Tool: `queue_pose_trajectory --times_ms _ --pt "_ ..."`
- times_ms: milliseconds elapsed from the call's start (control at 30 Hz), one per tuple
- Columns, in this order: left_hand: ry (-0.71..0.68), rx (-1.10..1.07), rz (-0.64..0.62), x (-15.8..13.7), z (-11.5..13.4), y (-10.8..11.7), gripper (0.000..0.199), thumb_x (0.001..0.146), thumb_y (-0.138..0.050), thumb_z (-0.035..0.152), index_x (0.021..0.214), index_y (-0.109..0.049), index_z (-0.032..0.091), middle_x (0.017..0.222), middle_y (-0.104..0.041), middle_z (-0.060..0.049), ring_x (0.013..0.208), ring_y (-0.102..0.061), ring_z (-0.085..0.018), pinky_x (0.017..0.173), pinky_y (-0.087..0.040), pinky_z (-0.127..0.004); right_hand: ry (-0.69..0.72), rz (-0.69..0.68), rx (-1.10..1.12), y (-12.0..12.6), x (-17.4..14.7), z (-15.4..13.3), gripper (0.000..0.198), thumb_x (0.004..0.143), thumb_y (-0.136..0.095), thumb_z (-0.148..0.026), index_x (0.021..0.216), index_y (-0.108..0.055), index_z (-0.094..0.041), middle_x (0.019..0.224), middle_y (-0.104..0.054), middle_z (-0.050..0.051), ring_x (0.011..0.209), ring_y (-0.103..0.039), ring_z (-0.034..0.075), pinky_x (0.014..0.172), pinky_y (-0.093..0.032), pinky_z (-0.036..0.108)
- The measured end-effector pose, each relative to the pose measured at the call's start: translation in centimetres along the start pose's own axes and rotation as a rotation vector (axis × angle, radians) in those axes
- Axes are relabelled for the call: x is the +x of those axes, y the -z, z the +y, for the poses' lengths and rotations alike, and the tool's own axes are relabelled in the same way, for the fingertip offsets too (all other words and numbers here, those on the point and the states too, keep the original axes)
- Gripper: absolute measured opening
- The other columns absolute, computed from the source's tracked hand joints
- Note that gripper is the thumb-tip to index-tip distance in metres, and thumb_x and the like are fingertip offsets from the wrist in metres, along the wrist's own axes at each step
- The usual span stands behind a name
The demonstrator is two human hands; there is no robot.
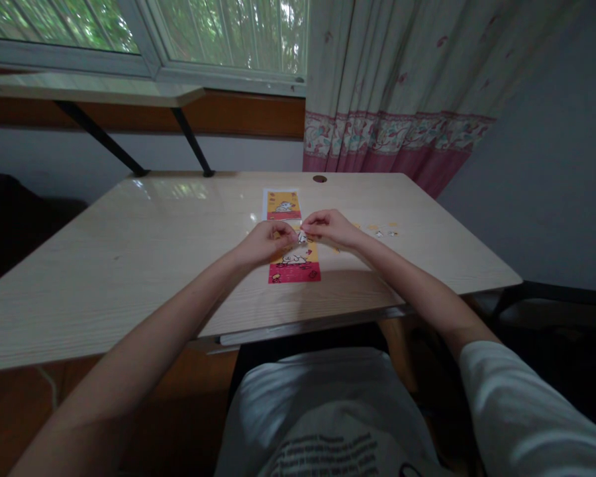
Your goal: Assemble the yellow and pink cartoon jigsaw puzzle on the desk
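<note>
A small white picture piece with dark lines (302,236) is between my two hands, above a yellow and pink picture (295,273) with a white cartoon animal. My left hand (268,241) is closed in a pinch at the piece's left side. From the right, my right hand (332,226) pinches at its upper edge, fingertips almost meeting the left ones. The hands cover the upper part of the picture. Just beyond lies a smaller card (283,206) in matching colours with a white border.
Several small loose pieces (379,234) in yellow and white lie right of my right hand. A round cable hole (320,179) is near the far edge of the wooden table (144,265). A raised shelf (94,89) on black legs stands back left; a curtain (377,86) hangs behind.
</note>
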State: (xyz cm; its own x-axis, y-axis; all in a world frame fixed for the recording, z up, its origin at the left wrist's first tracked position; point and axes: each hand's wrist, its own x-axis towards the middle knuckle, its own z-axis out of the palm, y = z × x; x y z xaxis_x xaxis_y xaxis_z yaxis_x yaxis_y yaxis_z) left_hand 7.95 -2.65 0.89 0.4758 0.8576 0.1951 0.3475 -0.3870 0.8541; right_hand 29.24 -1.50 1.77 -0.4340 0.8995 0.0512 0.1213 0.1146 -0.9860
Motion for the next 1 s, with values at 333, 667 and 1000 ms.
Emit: queue_pose_trajectory --times_ms 333,667,1000 --pt "-0.024 0.077 -0.031 0.1 -0.5 -0.7 0.018 0.08 -0.064 0.03 0.072 -0.069 0.015 0.068 -0.066 -0.003 0.064 -0.055 -0.014 0.061 -0.042 -0.026 0.047 -0.108 -0.425 0.6 -0.6 0.0 0.02 0.077 -0.068 -0.03 0.081 -0.073 -0.012 0.071 -0.067 0.003 0.063 -0.052 0.011 0.06 -0.039 0.025" --pt "-0.042 0.259 -0.133 0.6 -1.6 -1.3 0.022 0.081 -0.06 0.032 0.077 -0.073 0.015 0.067 -0.066 -0.005 0.063 -0.058 -0.017 0.064 -0.045 -0.03 0.022 -0.239 -0.634 0.6 -1.2 -0.4 0.023 0.076 -0.061 -0.027 0.082 -0.075 -0.009 0.058 -0.054 -0.002 0.058 -0.043 0.009 0.06 -0.029 0.025" --pt "0.112 0.817 -0.397 -0.6 -1.2 3.1 0.114 0.068 -0.056 0.083 0.156 -0.031 0.016 0.164 -0.024 -0.023 0.147 -0.024 -0.046 0.115 -0.023 -0.063 0.026 -0.265 -0.733 0.7 -0.8 0.4 0.022 0.078 -0.062 -0.026 0.083 -0.076 -0.009 0.065 -0.058 0.0 0.06 -0.044 0.01 0.061 -0.03 0.025"
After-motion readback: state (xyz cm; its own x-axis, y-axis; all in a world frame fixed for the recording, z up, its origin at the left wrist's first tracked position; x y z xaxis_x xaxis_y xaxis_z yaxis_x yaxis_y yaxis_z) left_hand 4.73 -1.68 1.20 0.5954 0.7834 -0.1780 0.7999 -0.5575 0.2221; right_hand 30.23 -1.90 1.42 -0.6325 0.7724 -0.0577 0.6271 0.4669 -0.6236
